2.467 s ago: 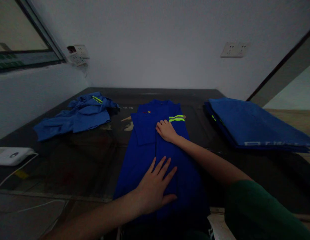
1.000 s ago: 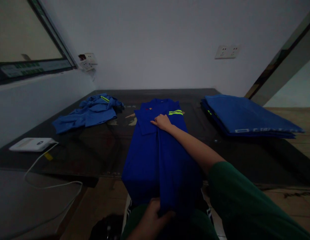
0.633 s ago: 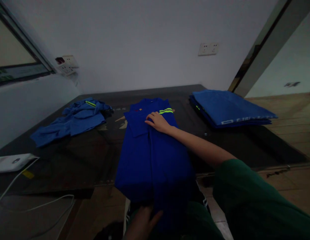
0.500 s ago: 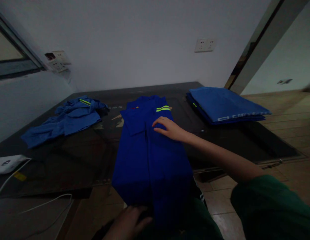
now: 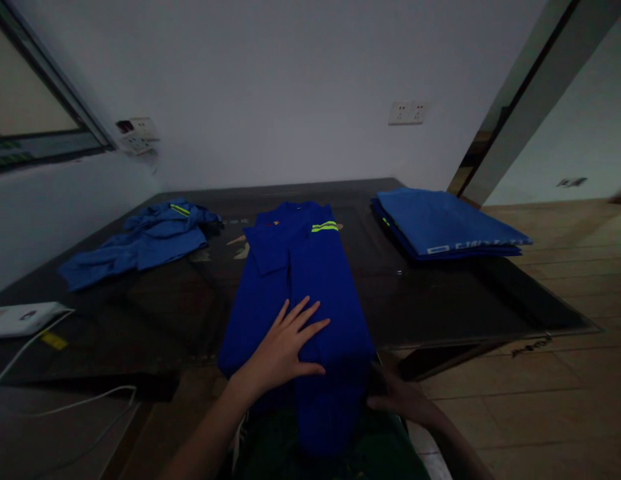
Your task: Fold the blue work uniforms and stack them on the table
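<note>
A royal blue work shirt (image 5: 330, 287) lies lengthwise on the dark table, collar at the far end, its lower part hanging over the front edge toward me. One sleeve is folded across it, and a yellow-green reflective band shows near the upper right. My left hand (image 5: 290, 343) rests on the middle of the shirt with fingers spread. At the shirt's lower right edge is my right hand (image 5: 403, 400), dimly lit, its thumb and fingers apart; the fingertips are partly lost in shadow.
The dark table (image 5: 410, 307) stands against the wall. A stack of folded blue garments (image 5: 450, 223) lies at its right, a crumpled blue garment (image 5: 160, 237) at its left. A white device (image 5: 25, 319) with a cable (image 5: 65, 413) sits at the left edge. Wall sockets (image 5: 407, 113) are behind.
My left hand has risen from the shirt's bottom to lie on its middle. My right hand has drawn back from the upper part to the lower right edge.
</note>
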`<action>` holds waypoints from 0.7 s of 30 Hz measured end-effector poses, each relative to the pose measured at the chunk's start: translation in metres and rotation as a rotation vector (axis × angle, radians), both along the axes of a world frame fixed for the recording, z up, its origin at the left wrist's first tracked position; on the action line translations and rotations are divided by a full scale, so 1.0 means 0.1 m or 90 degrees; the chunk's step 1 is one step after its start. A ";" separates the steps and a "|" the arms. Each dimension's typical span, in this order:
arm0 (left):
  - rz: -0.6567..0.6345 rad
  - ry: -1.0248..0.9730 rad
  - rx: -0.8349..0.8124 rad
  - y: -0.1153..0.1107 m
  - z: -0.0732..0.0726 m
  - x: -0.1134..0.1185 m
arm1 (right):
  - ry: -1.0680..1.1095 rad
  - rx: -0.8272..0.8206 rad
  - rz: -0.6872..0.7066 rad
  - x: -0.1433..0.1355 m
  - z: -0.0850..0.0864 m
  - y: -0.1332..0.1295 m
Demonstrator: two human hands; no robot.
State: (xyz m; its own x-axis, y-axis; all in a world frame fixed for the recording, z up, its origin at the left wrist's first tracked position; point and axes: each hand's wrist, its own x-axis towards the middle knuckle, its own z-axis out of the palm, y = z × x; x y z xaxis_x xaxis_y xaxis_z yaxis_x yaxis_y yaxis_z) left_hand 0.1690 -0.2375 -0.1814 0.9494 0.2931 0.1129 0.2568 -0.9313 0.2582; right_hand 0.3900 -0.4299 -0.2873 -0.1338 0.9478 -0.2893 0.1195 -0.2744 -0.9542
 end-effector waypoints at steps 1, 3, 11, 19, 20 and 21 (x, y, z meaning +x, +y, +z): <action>-0.007 0.023 0.005 -0.01 -0.01 0.01 | 0.059 -0.005 -0.036 -0.06 -0.10 0.04; -0.009 0.054 0.011 -0.03 -0.02 0.01 | 0.118 -0.034 -0.090 -0.16 -0.18 0.11; 0.010 0.060 0.031 -0.05 -0.04 0.03 | -0.008 0.015 -0.211 -0.29 -0.14 0.20; 0.022 0.052 0.064 -0.09 -0.05 0.04 | -0.070 0.081 -0.202 -0.42 -0.36 0.12; 0.021 0.053 0.067 -0.09 -0.05 0.03 | -0.066 0.078 -0.211 -0.44 -0.38 0.13; 0.021 0.054 0.069 -0.09 -0.06 0.03 | -0.066 0.075 -0.221 -0.45 -0.41 0.14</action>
